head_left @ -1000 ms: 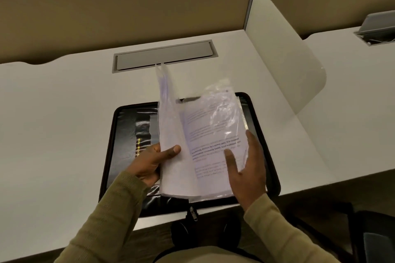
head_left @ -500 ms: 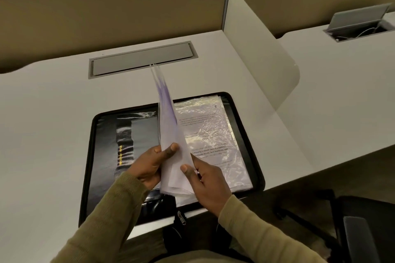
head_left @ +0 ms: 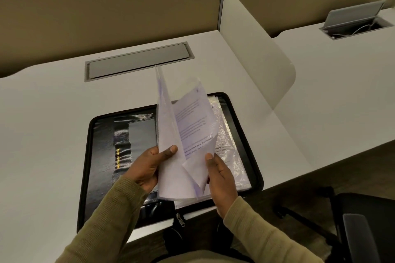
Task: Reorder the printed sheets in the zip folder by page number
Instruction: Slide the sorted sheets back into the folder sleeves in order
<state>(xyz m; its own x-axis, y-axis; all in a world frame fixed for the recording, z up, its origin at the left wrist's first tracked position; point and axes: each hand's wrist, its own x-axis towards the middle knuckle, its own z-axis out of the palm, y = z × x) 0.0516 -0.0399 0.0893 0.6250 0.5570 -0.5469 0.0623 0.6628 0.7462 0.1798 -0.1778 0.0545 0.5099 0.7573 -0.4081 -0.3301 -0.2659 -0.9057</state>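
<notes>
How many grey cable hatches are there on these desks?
2. The closed hatch lies in the near desk, beyond the held sheets. The open hatch, lid tilted up, is in the neighbouring desk at right. More may lie out of view.

Change over the last second. The right hand [head_left: 222, 179], which a second ago lay flat on a sleeved page [head_left: 232, 151] and was laying it onto the right half of the zip folder [head_left: 100, 156], has left that page lying there and returned to the bundle of sheets [head_left: 167, 162] held in the left hand [head_left: 147, 166]. Half a second ago its thumb and fingers met the bundle's lower edge, the sheets closed together. Now it has drawn the front sheet [head_left: 194, 124] away to the right, so the bundle gapes in a V and printed lines show on the bowed sheet.
</notes>
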